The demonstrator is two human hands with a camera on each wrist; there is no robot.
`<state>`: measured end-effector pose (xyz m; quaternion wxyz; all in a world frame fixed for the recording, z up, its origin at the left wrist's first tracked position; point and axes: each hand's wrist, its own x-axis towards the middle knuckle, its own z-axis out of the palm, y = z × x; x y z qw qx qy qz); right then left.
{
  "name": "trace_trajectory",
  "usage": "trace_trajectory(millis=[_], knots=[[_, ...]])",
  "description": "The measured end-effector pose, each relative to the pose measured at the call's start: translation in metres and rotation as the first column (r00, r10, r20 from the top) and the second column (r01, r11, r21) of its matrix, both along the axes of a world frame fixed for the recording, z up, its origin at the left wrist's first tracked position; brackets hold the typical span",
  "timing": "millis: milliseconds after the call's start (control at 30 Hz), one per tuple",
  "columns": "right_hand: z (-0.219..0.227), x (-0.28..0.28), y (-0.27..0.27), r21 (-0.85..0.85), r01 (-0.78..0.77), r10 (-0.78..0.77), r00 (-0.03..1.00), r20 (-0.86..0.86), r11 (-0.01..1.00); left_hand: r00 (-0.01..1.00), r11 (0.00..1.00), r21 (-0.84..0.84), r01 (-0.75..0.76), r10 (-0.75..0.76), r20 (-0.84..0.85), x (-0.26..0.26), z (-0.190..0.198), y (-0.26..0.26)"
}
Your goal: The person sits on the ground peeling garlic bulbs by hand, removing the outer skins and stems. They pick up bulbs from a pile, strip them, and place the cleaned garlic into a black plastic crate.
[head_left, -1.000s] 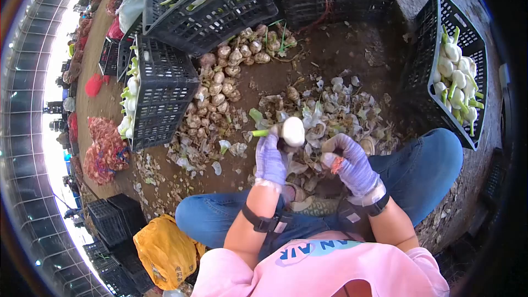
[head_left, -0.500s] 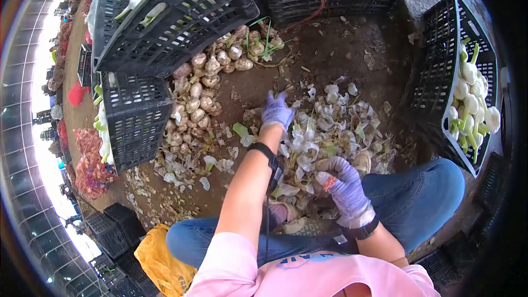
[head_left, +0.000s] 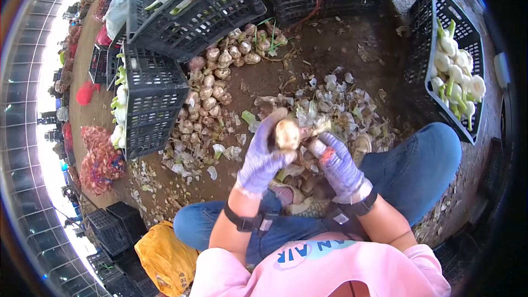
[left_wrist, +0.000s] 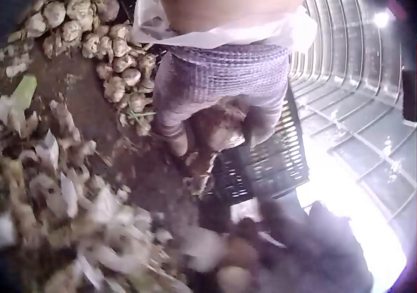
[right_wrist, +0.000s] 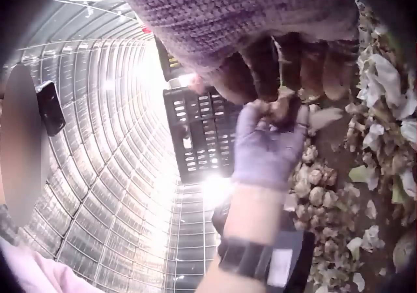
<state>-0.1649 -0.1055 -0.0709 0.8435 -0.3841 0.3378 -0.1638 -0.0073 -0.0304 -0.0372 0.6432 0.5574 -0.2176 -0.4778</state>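
My left hand [head_left: 261, 159], in a purple knit glove, grips a garlic bulb [head_left: 287, 134] with brownish dirty skin. The bulb is up off the ground, its dry stem end toward my right hand [head_left: 340, 171]. That hand, also gloved and with an orange-red patch at the thumb, curls its fingers at the stem end. In the left wrist view the bulb [left_wrist: 218, 129] sits between the thumb and fingers. Seen from the right wrist, my right fingers [right_wrist: 313, 68] bend over the bulb's stem end, close above my left hand [right_wrist: 268, 151].
Unpeeled garlic bulbs [head_left: 209, 91] lie in a pile at left. Peel scraps [head_left: 341, 99] cover the ground ahead. Black crates stand around: one with white trimmed garlic [head_left: 456, 71] at right, others [head_left: 157, 99] at left and back. A yellow sack [head_left: 168, 256] lies beside my left knee.
The white trimmed garlic bulb has left my left hand. That hand reached forward to the ground, then came back with an unpeeled bulb. My right hand has moved in to meet it.
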Motion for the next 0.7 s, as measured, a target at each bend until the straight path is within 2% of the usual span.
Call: trace_trajectory(millis=[33, 100, 133, 167, 200, 333, 367, 400, 567, 600, 633, 667, 700], knots=[[0.006, 0.0, 0.005, 0.113, 0.093, -0.104, 0.991, 0.088, 0.989, 0.999, 0.999, 0.009, -0.032, 0.033, -0.004, -0.013, 0.022, 0.009], [0.029, -0.002, 0.007, 0.144, 0.075, -0.1, 0.98, 0.174, 0.987, 0.997, 0.998, -0.037, -0.047, 0.049, 0.054, -0.028, 0.028, 0.025], [0.037, -0.002, 0.009, 0.071, 0.063, -0.076, 0.977, 0.202, 0.996, 0.94, 0.99, -0.143, -0.006, 0.055, 0.336, -0.031, 0.024, 0.032], [0.043, -0.003, 0.011, -0.001, 0.053, -0.051, 0.972, 0.227, 0.999, 0.804, 0.971, -0.229, 0.06, 0.089, 0.589, -0.033, 0.022, 0.038], [0.048, -0.004, 0.014, 0.01, 0.057, -0.058, 0.971, 0.232, 0.998, 0.719, 0.979, -0.18, 0.091, 0.061, 0.693, -0.034, 0.023, 0.047], [0.07, -0.008, 0.018, -0.001, 0.043, -0.042, 0.971, 0.234, 0.999, 0.632, 0.97, -0.241, 0.035, 0.165, 0.757, -0.048, 0.043, 0.055], [0.076, -0.009, 0.014, -0.014, -0.021, 0.023, 0.982, 0.189, 1.0, 0.628, 0.969, -0.245, 0.032, 0.171, 0.759, -0.05, 0.043, 0.057], [0.081, -0.011, 0.011, -0.023, -0.083, 0.085, 0.986, 0.142, 0.996, 0.634, 0.969, -0.247, 0.032, 0.171, 0.754, -0.051, 0.042, 0.059], [0.09, -0.023, 0.0, 0.002, -0.193, 0.191, 0.973, 0.131, 0.981, 0.692, 0.971, -0.236, 0.029, 0.151, 0.706, -0.056, 0.041, 0.065], [0.088, -0.024, -0.002, 0.011, -0.228, 0.224, 0.964, 0.146, 0.974, 0.877, 0.98, -0.195, -0.033, 0.122, 0.465, -0.06, 0.044, 0.065], [0.086, -0.027, -0.007, 0.016, -0.228, 0.223, 0.964, 0.147, 0.974, 0.979, 0.988, -0.134, -0.079, 0.103, 0.177, -0.061, 0.046, 0.065], [0.083, -0.032, -0.012, -0.11, -0.314, 0.329, 0.929, 0.171, 0.943, 0.993, 0.993, -0.047, -0.107, 0.109, 0.039, -0.057, 0.041, 0.065], [0.081, -0.034, -0.016, -0.236, -0.388, 0.433, 0.883, 0.181, 0.891, 0.993, 0.993, -0.04, -0.108, 0.109, 0.037, -0.053, 0.035, 0.065]])
